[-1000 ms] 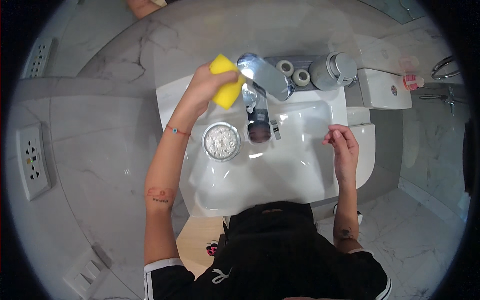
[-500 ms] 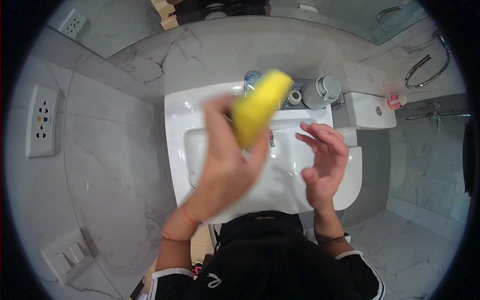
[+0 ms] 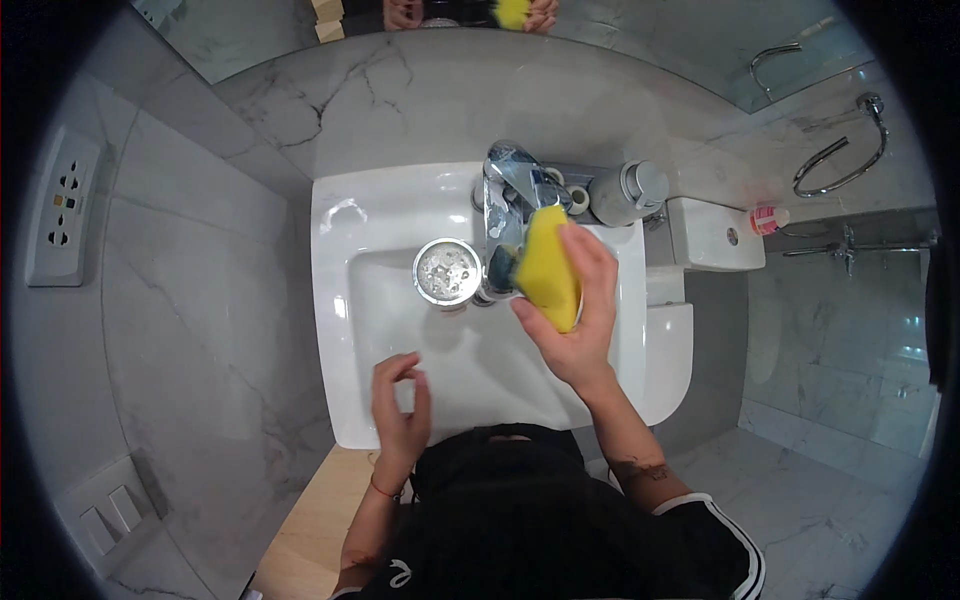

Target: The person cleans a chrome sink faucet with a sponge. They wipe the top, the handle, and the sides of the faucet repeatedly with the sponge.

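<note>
My right hand [image 3: 585, 310] grips a yellow sponge [image 3: 550, 265] with a dark green side, on the right of the chrome faucet [image 3: 505, 205]. The sponge's dark side faces the faucet and overlaps it in view; I cannot tell whether they touch. Low over the front left of the white sink [image 3: 365, 330], my left hand [image 3: 402, 405] is empty, its thumb and fingers curved apart. Beyond it, left of the faucet's spout, is a round cup [image 3: 447, 272] with a shiny rim and wet, bubbly drops inside.
Behind the sink's right corner are a grey pump bottle [image 3: 628, 192] and a small round container [image 3: 577, 200]. A toilet cistern [image 3: 712, 235] with a pink-and-white bottle [image 3: 768, 220] on it is farther right. Marble walls and a mirror [image 3: 600, 22] enclose the basin.
The sponge has passed from my left hand to my right. My left hand has drawn back toward the sink's front left, and the cup and faucet now show.
</note>
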Demonstrator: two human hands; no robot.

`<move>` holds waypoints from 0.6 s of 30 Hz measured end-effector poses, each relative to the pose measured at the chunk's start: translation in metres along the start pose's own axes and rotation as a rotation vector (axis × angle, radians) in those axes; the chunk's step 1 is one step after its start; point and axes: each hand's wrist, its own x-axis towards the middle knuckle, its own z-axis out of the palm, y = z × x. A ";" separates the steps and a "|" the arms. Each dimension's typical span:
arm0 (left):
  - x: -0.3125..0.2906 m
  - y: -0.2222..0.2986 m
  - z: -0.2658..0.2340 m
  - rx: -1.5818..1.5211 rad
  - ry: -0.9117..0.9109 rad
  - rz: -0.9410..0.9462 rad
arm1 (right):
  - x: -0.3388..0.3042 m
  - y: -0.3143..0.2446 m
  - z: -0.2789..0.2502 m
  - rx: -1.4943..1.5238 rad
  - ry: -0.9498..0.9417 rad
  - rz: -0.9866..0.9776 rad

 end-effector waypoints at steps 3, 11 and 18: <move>-0.023 -0.038 -0.009 0.224 0.139 0.037 | 0.020 0.025 0.031 0.205 0.404 -0.179; -0.069 -0.100 0.000 0.559 0.171 0.047 | 0.080 0.055 0.074 -0.312 0.416 -0.183; -0.072 -0.106 0.000 0.534 0.194 0.106 | 0.082 0.075 0.069 -0.308 0.353 -0.437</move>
